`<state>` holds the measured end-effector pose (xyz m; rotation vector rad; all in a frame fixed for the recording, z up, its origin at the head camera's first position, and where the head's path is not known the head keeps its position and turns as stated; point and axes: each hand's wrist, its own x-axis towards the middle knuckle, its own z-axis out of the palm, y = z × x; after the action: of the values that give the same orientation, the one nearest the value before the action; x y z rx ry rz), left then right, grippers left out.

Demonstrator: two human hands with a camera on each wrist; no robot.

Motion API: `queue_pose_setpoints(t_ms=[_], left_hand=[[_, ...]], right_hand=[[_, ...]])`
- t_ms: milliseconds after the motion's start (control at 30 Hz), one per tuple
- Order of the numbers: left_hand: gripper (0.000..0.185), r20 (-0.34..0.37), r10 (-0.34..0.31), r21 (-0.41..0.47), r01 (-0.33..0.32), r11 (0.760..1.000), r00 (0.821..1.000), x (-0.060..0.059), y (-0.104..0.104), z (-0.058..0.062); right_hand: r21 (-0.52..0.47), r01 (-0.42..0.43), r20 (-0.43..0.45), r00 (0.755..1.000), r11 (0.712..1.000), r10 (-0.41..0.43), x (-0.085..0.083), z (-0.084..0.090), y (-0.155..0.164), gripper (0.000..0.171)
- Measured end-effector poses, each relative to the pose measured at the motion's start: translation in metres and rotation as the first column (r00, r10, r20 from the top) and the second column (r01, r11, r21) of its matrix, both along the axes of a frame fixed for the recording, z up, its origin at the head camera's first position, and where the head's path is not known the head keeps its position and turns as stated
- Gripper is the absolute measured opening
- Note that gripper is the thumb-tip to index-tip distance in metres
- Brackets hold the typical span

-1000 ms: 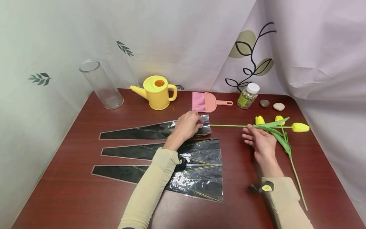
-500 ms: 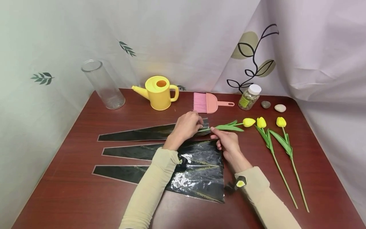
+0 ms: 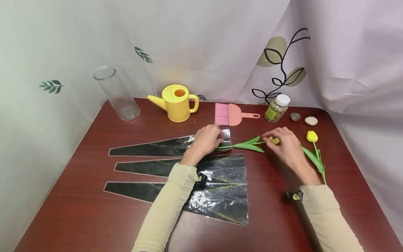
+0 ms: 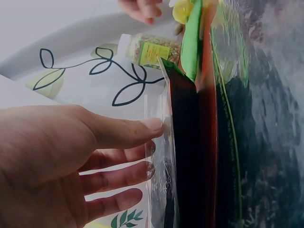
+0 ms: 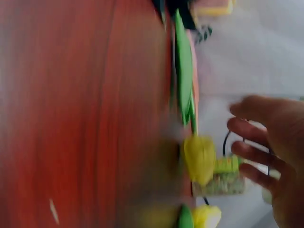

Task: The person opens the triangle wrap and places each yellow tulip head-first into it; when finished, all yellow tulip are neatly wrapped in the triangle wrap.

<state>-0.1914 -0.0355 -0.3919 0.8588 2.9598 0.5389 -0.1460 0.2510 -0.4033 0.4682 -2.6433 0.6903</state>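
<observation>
My left hand [image 3: 206, 140] pinches the open end of the farthest of three black-and-clear flower sleeves [image 3: 148, 148]; in the left wrist view, thumb [image 4: 152, 125] and fingers meet at its clear film edge [image 4: 166, 142]. A yellow tulip [image 3: 250, 146] lies with its stem inside that sleeve, leaves and bloom outside. My right hand [image 3: 284, 145] is beside the bloom, fingers apart, holding nothing; in the right wrist view the bloom [image 5: 199, 159] shows apart from the fingers. Another tulip [image 3: 312, 136] lies to the right; my right hand and arm hide a third.
Two more sleeves [image 3: 138, 168] [image 3: 220, 199] lie flat nearer me. Along the back stand a glass cylinder vase [image 3: 119, 98], a yellow watering can [image 3: 177, 105], a pink brush [image 3: 231, 114], a jar of small pellets [image 3: 277, 110] and two stones [image 3: 311, 121].
My right hand took a tulip from the right, slid its stem leftward into the far sleeve, then let go and drew back right. My left hand stays at the sleeve's end.
</observation>
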Motion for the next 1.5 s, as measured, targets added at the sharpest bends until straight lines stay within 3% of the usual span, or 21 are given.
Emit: queue_pose_setpoints(t_ms=[167,400,633,933,1100,1367,1500], left_hand=[[0.009,-0.005,0.004,-0.002,-0.004,1.0,1.0,0.0,0.0,-0.002],[0.009,-0.018,0.006,-0.011,-0.006,1.0,1.0,0.0,0.002,-0.004],[0.008,-0.033,-0.009,-0.009,0.009,1.0,0.999,0.0,0.004,-0.004],[0.005,-0.082,-0.042,0.028,0.044,0.999,0.996,0.001,0.008,-0.001],[0.008,-0.065,-0.054,0.038,0.056,0.998,0.996,0.003,0.011,0.0],[0.011,-0.05,-0.052,0.033,0.054,0.998,0.997,0.002,0.011,-0.001],[0.011,-0.056,-0.053,0.027,0.054,0.998,0.997,0.002,0.011,-0.002]], right_hand=[[0.193,-0.156,-0.021,0.986,0.969,0.163,-0.009,-0.005,0.018,0.019],[0.296,-0.161,-0.052,0.982,0.942,0.184,-0.012,-0.011,0.022,0.013],[0.233,-0.116,-0.042,0.991,0.965,0.13,-0.006,-0.013,0.014,0.011],[0.204,-0.14,-0.042,0.988,0.969,0.152,-0.007,-0.011,-0.042,0.009],[0.187,-0.152,-0.027,0.987,0.97,0.16,-0.009,-0.013,-0.063,0.011],[0.163,-0.145,-0.012,0.989,0.976,0.149,-0.011,-0.016,-0.071,0.011],[0.088,-0.171,0.046,0.985,0.981,0.167,-0.01,-0.013,-0.065,0.016]])
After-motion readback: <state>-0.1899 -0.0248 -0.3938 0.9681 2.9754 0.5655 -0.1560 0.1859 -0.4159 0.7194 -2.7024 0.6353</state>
